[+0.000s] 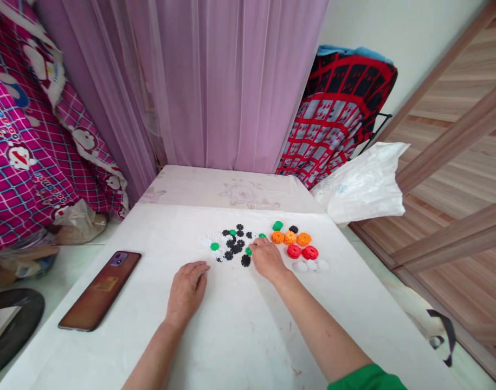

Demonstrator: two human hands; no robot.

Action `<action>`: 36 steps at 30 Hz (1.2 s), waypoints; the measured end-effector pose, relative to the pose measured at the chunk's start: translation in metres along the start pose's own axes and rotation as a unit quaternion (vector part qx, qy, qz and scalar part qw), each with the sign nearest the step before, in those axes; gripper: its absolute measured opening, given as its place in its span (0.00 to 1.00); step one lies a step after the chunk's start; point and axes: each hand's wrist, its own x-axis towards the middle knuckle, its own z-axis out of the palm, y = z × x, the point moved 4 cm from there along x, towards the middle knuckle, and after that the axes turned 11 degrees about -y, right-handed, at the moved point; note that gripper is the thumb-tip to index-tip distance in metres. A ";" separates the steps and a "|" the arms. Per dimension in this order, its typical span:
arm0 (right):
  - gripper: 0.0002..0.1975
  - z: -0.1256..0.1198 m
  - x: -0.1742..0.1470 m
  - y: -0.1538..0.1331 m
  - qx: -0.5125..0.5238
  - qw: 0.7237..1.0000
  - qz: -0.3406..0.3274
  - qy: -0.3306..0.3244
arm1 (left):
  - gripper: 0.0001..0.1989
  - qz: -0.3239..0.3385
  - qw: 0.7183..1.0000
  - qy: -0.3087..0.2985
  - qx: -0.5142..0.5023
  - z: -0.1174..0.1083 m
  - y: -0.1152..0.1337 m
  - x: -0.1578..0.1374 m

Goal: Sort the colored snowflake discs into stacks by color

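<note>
My right hand (pixel 268 259) reaches into the right side of a loose spread of small notched plastic discs, its fingers closed at a green disc (pixel 248 251). Around it lie several black discs (pixel 245 260), another green disc (pixel 214 246) and a patch of white discs (pixel 209 239) that blend with the cloth. My left hand (pixel 186 292) rests on the table, fingers loosely bent and holding nothing visible. Right of my right hand are orange stacks (pixel 290 238), red stacks (pixel 310 252), white stacks (pixel 311 265), a green stack (pixel 277 226) and a black stack (pixel 294 229).
A brown phone (pixel 101 290) lies on the left of the white-covered table (pixel 150 357). A white plastic bag (pixel 364 184) stands past the right edge. A purple curtain (pixel 231 81) hangs behind, and a wooden door (pixel 455 179) is at the right.
</note>
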 end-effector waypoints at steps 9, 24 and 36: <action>0.12 -0.014 0.008 0.011 0.044 0.996 0.077 -0.012 | 0.12 0.003 1.000 0.001 -0.004 0.000 0.000 0.000; 0.19 -0.026 0.012 0.023 0.160 0.981 0.111 -0.012 | 0.12 0.007 1.000 -0.002 -0.007 0.001 -0.001 0.001; 0.20 -0.015 -0.051 0.037 0.154 0.982 0.107 -0.024 | 0.12 0.004 1.000 -0.003 -0.004 -0.002 0.000 0.002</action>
